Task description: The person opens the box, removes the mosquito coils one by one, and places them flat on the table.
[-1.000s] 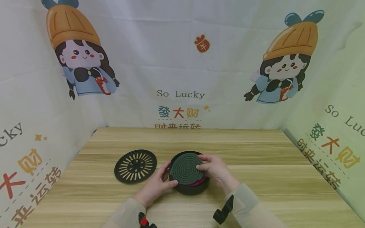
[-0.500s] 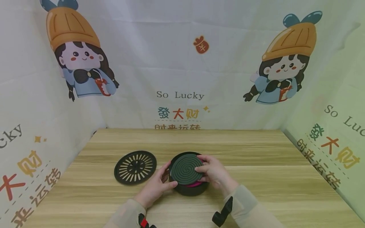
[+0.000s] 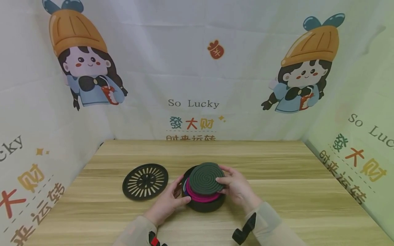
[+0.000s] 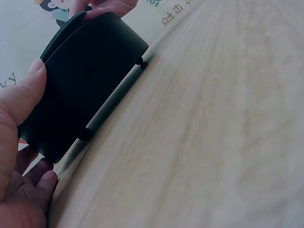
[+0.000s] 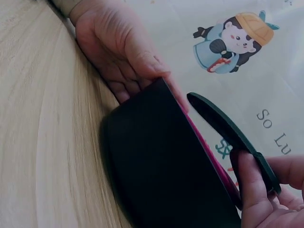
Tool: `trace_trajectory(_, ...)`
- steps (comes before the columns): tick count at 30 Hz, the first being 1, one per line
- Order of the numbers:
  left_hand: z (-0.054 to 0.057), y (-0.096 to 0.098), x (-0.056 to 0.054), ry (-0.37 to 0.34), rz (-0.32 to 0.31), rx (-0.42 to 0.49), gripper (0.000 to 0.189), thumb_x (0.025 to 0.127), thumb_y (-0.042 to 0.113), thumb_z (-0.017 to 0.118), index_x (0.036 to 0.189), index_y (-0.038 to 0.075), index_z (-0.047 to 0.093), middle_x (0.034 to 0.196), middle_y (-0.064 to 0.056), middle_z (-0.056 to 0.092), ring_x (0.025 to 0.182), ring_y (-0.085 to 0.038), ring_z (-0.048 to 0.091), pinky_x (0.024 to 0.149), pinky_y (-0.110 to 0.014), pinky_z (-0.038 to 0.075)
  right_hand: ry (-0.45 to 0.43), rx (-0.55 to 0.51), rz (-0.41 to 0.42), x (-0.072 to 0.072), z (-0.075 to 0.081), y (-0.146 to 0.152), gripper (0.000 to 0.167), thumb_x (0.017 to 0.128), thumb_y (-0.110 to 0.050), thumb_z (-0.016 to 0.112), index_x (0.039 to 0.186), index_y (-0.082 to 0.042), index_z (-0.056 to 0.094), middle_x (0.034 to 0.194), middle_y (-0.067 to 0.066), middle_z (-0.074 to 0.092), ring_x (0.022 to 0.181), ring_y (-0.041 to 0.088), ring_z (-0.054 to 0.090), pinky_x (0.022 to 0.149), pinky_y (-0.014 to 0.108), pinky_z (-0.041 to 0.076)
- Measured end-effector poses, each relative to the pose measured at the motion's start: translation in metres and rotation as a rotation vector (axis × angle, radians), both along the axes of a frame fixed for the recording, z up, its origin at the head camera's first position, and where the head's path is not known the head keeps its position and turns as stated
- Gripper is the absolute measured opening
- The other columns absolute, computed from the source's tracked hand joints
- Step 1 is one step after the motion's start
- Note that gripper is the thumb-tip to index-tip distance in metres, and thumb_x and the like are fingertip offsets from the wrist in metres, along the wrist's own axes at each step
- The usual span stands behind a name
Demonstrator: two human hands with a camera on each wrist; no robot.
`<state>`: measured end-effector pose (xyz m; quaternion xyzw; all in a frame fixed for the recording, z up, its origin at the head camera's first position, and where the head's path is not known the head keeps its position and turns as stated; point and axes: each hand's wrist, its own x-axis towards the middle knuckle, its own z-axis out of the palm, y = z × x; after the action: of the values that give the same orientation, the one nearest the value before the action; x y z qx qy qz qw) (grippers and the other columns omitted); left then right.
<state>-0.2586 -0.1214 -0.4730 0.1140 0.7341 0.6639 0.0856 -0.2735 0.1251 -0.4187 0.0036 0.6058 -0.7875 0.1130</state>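
A flat green mosquito coil (image 3: 206, 177), wound in a spiral, is pinched at its right edge by my right hand (image 3: 238, 184). It hangs tilted above a round black coil holder (image 3: 207, 206), and the right wrist view shows a gap between the coil (image 5: 228, 121) and the holder's rim. Bright magenta material (image 3: 201, 197) shows inside the holder, with a bluish edge at its left. My left hand (image 3: 166, 201) grips the holder's left side, thumb at the near rim and fingers around the far side. Small feet under the holder (image 4: 90, 71) appear in the left wrist view.
A round black slotted lid (image 3: 145, 182) lies on the wooden table (image 3: 271, 160), left of the holder. Printed cloth (image 3: 194, 75) hangs behind the table and at both sides. Each wrist wears a dark strap.
My right hand has raised the mosquito coil and shifted it slightly right, so more of the magenta material shows. The left hand and the lid have stayed in place.
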Motion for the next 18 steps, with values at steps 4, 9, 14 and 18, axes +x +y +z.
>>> trace_trajectory(4, -0.001, -0.001, -0.002, -0.002, -0.021, 0.008, 0.090, 0.082, 0.014, 0.077, 0.153, 0.008, 0.023, 0.154, -0.025, 0.023, 0.139, -0.040, 0.027, 0.115, -0.048, 0.020, 0.004, -0.045, -0.014, -0.002, 0.000, 0.006, 0.059, 0.087, 0.012, 0.054, 0.143, 0.004, 0.034, 0.104, 0.010, 0.066, 0.075, 0.013, 0.067, 0.060, 0.025, 0.057)
trace_trajectory(9, -0.003, -0.001, -0.004, -0.017, -0.037, 0.009, 0.092, 0.081, 0.017, 0.078, 0.153, 0.009, 0.021, 0.156, -0.023, 0.018, 0.141, -0.040, 0.024, 0.116, -0.047, 0.019, 0.014, -0.062, -0.034, -0.007, 0.003, 0.017, 0.060, 0.089, 0.011, 0.053, 0.144, 0.005, 0.030, 0.099, 0.006, 0.067, 0.075, 0.012, 0.068, 0.061, 0.025, 0.057)
trace_trajectory(14, 0.000, -0.001, -0.002, -0.018, -0.040, 0.017, 0.091, 0.082, 0.015, 0.077, 0.153, 0.009, 0.021, 0.155, -0.024, 0.018, 0.140, -0.041, 0.023, 0.116, -0.049, 0.020, 0.015, -0.071, -0.083, -0.014, 0.011, 0.031, 0.059, 0.091, 0.009, 0.051, 0.145, 0.004, 0.029, 0.096, 0.003, 0.065, 0.074, 0.011, 0.067, 0.063, 0.023, 0.057)
trace_trajectory(18, -0.002, -0.001, -0.002, -0.012, -0.037, 0.019, 0.091, 0.082, 0.014, 0.077, 0.153, 0.007, 0.021, 0.154, -0.026, 0.020, 0.140, -0.041, 0.024, 0.116, -0.048, 0.020, 0.006, -0.092, -0.123, -0.022, 0.016, 0.040, 0.061, 0.093, 0.008, 0.050, 0.148, 0.000, 0.025, 0.097, 0.003, 0.063, 0.072, 0.009, 0.067, 0.061, 0.020, 0.056)
